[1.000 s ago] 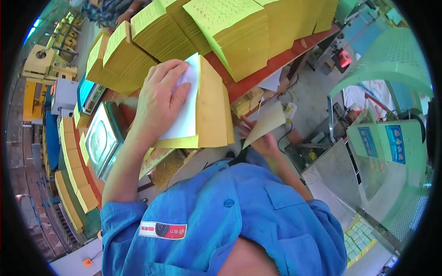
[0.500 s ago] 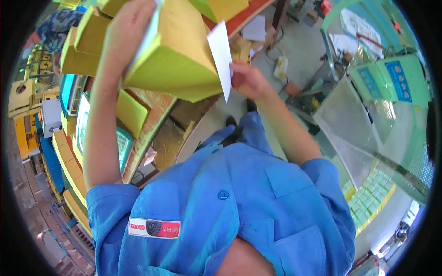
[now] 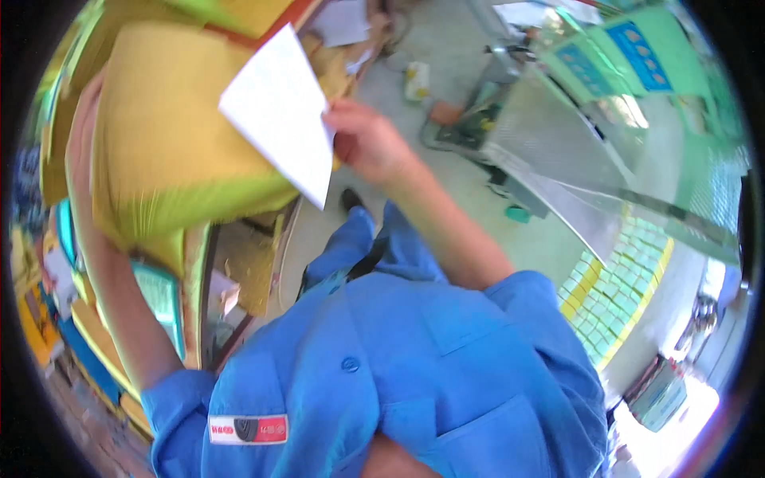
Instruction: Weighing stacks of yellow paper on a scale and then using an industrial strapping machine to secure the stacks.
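Note:
A large yellow-brown cardboard box (image 3: 171,119) is at the upper left, tilted and smeared by motion. My left hand (image 3: 86,119) presses along its left side, fingers partly hidden beyond the edge. A white sheet of paper (image 3: 283,115) is pinched in my right hand (image 3: 362,139) between thumb and fingers. The sheet stands at a slant in front of the box's right side and covers part of it.
Below the box is a green-rimmed device (image 3: 159,299). A green machine (image 3: 613,60) with a metal panel (image 3: 558,151) stands at the right. A pallet of small pale blocks (image 3: 617,291) lies behind it. Papers (image 3: 343,22) lie beyond the box.
The whole view has turned, so the surroundings are shifted. The box, still against my left hand, appears lower and further left. The sheet in my right hand now shows its broad face.

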A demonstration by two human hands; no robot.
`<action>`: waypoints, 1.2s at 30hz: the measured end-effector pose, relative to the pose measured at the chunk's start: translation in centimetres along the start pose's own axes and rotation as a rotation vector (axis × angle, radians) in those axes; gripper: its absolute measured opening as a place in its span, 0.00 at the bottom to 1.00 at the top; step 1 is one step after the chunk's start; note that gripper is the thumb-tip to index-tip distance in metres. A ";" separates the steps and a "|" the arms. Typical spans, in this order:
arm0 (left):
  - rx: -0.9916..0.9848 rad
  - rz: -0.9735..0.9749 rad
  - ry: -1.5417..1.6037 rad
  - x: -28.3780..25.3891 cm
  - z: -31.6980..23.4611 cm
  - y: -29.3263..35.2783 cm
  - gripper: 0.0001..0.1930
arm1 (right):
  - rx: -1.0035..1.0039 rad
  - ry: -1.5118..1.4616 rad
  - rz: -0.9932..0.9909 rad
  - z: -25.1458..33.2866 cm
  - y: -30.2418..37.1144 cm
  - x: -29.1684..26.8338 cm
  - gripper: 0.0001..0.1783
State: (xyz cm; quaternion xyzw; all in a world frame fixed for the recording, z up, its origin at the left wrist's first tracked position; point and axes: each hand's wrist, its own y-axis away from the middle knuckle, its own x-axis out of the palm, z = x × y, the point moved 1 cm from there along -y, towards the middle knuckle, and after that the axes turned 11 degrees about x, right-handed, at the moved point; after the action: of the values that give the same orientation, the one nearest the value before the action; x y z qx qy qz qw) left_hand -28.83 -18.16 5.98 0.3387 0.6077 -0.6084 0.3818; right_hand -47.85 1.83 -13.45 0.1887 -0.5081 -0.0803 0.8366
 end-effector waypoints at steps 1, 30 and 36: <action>-0.113 -0.015 0.060 -0.1 -3.1 -0.6 0.19 | -0.022 -0.037 0.067 0.4 2.3 -0.9 0.12; -0.923 -0.171 1.715 41.0 -45.7 -18.2 0.22 | -0.496 -0.631 -0.280 15.6 52.2 -42.9 0.22; -0.579 0.041 1.197 37.6 -46.0 -20.7 0.21 | -0.330 -0.578 -0.417 15.0 51.7 -44.5 0.20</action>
State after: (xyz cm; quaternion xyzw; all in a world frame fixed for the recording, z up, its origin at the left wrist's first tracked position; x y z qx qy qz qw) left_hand -67.31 25.19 -18.46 0.5136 0.8470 -0.1203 0.0656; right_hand -84.94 60.16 -23.21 0.1205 -0.6537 -0.3787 0.6440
